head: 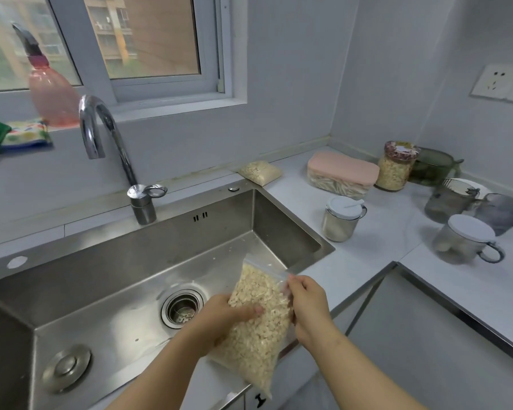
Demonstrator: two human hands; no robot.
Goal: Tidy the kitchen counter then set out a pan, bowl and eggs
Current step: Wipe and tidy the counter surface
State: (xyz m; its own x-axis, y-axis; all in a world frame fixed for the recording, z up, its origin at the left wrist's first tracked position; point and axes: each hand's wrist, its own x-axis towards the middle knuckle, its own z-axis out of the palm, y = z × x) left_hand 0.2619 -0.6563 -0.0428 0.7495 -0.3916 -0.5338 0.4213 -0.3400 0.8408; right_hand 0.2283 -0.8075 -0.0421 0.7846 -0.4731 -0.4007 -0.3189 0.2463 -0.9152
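A clear bag of oat flakes (258, 329) hangs tilted over the front right corner of the sink (279, 220); the left hand (225, 313) grips its side, thumb across the front, the right hand (308, 306) pinches its top edge. A second bag (260, 172) lies at the back edge of the desk (391, 232)

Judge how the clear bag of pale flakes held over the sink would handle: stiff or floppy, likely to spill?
Probably floppy: the bag gives under the left hand gripping its side. Likely light for its bulk, since the right hand pinches just one top corner. It may spill if tilted; whether its top is sealed is unclear.
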